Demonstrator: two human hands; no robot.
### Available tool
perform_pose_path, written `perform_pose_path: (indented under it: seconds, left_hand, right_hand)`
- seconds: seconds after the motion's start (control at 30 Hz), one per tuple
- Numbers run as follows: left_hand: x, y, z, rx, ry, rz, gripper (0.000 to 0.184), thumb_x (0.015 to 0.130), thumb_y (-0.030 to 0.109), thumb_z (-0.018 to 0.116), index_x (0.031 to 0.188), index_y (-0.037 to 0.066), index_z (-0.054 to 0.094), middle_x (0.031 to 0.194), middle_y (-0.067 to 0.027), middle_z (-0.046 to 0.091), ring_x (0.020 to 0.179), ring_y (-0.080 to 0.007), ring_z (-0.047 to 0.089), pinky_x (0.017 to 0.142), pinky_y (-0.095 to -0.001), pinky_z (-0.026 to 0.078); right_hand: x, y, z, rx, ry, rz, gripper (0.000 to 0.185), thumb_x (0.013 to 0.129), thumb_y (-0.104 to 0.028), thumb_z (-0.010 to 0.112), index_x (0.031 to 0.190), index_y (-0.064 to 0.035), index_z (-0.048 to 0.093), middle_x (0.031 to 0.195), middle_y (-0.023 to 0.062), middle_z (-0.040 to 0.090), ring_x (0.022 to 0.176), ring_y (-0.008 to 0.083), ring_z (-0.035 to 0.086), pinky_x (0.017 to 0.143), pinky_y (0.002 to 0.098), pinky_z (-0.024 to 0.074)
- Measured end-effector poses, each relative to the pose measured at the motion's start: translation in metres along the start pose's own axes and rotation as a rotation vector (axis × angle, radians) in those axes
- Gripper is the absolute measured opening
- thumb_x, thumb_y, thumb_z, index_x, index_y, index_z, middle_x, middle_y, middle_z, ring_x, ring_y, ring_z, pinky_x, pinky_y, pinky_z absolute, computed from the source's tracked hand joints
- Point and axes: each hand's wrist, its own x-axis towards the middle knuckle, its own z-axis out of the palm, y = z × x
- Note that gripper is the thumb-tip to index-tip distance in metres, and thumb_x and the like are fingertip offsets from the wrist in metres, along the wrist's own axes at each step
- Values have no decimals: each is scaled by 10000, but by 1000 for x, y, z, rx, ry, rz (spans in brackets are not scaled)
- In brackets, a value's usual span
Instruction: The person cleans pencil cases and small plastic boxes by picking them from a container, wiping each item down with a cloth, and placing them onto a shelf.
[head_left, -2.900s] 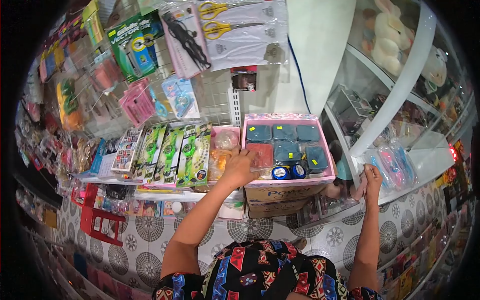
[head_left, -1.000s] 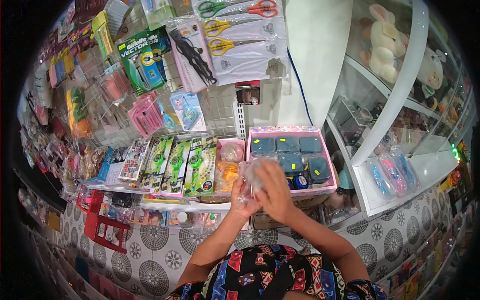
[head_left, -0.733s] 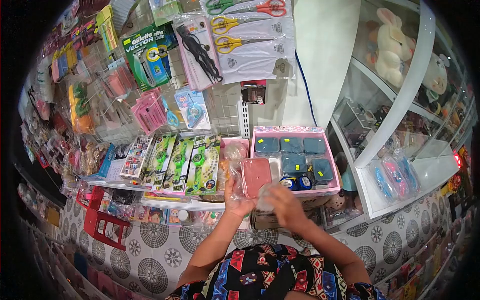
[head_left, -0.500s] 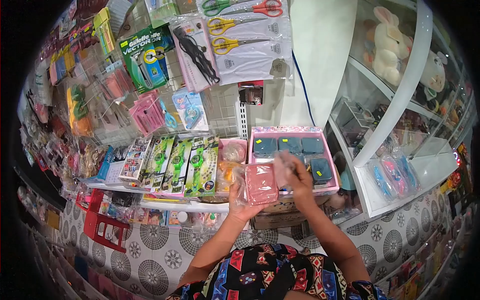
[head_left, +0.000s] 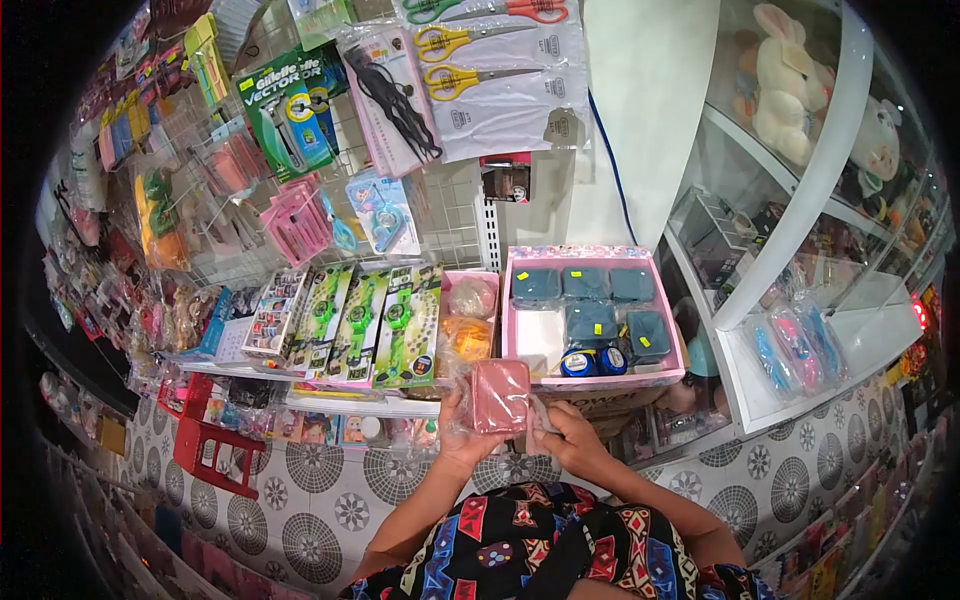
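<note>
A pink rectangular case (head_left: 500, 397), like a small wallet, is wrapped in loose clear plastic. My left hand (head_left: 463, 436) grips it from the left and below, fingers partly hidden behind it. At the case's right edge, my right hand (head_left: 573, 440) is closed in a pinch on the end of the plastic wrap (head_left: 538, 422). Beyond both hands sits a pink display box (head_left: 535, 350) holding several dark teal cases (head_left: 586, 284) in plastic. Two dark blue round items (head_left: 594, 362) lie at its front.
Boxed green toy watches (head_left: 397, 325) and an orange packet (head_left: 466, 338) line the shelf to the left. Packaged scissors (head_left: 480, 80) hang above. A glass cabinet (head_left: 790, 270) stands at right. A red plastic stool (head_left: 215, 440) is on the patterned floor.
Both hands have come down toward my body with the pink case, shifting slightly left. My right hand has lowered from over the display box to the case's right edge. More of the box's inside shows.
</note>
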Motion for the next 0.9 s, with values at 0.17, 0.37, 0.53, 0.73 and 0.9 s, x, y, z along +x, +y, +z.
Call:
perform_pose_path:
  seconds: [0.17, 0.37, 0.53, 0.73, 0.9]
  left_hand:
    - [-15, -4, -17, -55, -53, -20, 703, 705, 428, 644, 1311, 132, 447, 1315, -156, 473, 1211, -367, 451, 990, -631, 316]
    - [-21, -5, -38, 158, -179, 10, 606, 708, 294, 650, 1244, 55, 499, 1235, -154, 543, 1143, -316, 524, 1006, -511, 381]
    - [-32, -14, -12, 463, -191, -51, 713, 711, 188, 639, 1334, 13, 339, 1202, -146, 525, 1109, -268, 545, 982, -395, 417]
    - [-44, -8, -21, 354, -149, -61, 705, 685, 152, 619, 1325, -1, 366, 1227, -153, 519, 1101, -262, 550, 986, -367, 411]
    - [-43, -10, -30, 264, -141, 43, 612, 716, 156, 610, 1277, -12, 434, 1213, -158, 542, 1076, -269, 570, 974, -416, 426]
  right_hand:
    - [1, -17, -37, 173, -414, 168, 221, 828, -132, 567, 976, 33, 562, 999, 112, 539, 950, 213, 524, 813, 344, 418]
    - [26, -47, -64, 389, -37, 85, 280, 847, -174, 562, 1041, 26, 586, 1094, 130, 547, 1009, 234, 516, 874, 352, 409]
    - [38, -63, -28, 14, -104, -291, 327, 906, -217, 493, 1107, 27, 575, 1162, 171, 542, 1127, 307, 489, 941, 383, 379]
    - [33, -13, -25, 105, -105, -70, 290, 911, -201, 506, 1059, 32, 594, 1019, 131, 590, 969, 212, 544, 846, 315, 418]
    - [15, 22, -31, 222, -127, 276, 235, 923, -197, 512, 952, 14, 612, 760, -27, 570, 739, 29, 483, 634, 202, 400]
